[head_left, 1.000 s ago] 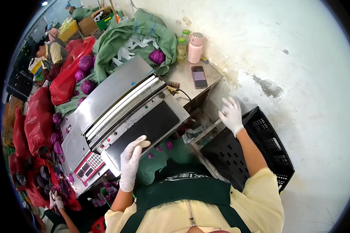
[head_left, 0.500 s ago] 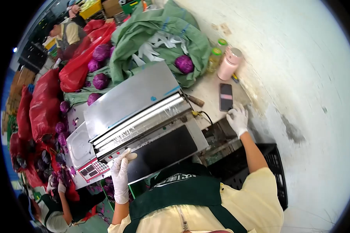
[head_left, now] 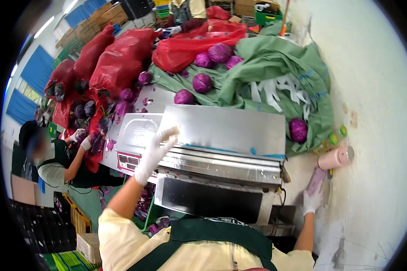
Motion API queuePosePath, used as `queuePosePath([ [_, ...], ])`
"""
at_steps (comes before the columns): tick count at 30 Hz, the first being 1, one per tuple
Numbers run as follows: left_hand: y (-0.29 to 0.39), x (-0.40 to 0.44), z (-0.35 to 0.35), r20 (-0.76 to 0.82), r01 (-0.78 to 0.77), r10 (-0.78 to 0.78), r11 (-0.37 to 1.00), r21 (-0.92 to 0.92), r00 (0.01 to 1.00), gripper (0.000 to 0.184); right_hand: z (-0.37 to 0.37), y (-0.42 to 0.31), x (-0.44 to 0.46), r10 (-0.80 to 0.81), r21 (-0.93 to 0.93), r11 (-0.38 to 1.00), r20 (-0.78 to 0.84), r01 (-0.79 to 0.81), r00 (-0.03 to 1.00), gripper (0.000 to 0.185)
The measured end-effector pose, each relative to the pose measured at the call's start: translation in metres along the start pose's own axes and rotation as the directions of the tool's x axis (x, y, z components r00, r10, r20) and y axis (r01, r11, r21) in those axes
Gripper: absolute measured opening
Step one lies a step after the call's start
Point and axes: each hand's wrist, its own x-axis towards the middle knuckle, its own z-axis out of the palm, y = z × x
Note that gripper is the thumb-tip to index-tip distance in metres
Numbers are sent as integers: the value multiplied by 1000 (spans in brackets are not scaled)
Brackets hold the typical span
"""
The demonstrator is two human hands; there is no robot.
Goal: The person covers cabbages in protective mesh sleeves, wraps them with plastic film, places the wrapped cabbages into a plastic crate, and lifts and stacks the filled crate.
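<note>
My left hand (head_left: 154, 156), in a white glove, is raised over the left end of a steel film-wrapping machine (head_left: 226, 128). Its fingers are stretched out and somewhat apart, slightly blurred, and I see nothing held in them. My right hand (head_left: 312, 201), gloved too, is at the lower end of a phone (head_left: 317, 179) lying on the table by the wall. Its fingers look spread over that end, and the screen shows a purple tint. Clear film (head_left: 221, 168) runs along the machine's rollers, above a dark plate (head_left: 212, 198).
A scale (head_left: 138, 128) stands left of the machine. Red cabbages (head_left: 202, 83) lie behind it beside a green sack (head_left: 276, 58). A pink bottle (head_left: 334, 158) stands near the wall. At left, a co-worker (head_left: 54, 158) handles cabbage by red mesh sacks (head_left: 122, 58).
My view has turned, so the machine now looks nearly level. My right hand has moved onto the phone's lower end, and its screen has turned purple. My left hand has lifted from the machine's front corner.
</note>
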Motion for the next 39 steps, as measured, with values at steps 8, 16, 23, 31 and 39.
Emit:
queuePosePath([
  [8,-157,248,-41,157,-21,-2,989,147,988,85,-23,-32,-23,-188,93,973,-222,213,957,67],
  [16,-255,313,-26,215,6,-56,974,227,975,94,-36,-49,-53,-139,9,990,-79,140,987,59],
  [23,-213,219,-98,-282,15,-178,867,-498,943,79,-58,-109,-57,-294,55,953,-85,299,952,56],
  [31,-199,39,-132,-487,-98,195,971,217,852,90,-64,-155,-81,-406,69,904,-169,422,898,49],
  [39,-204,-13,-132,-421,-37,167,953,301,892,92,-61,-155,-46,-553,80,803,-265,590,790,47],
])
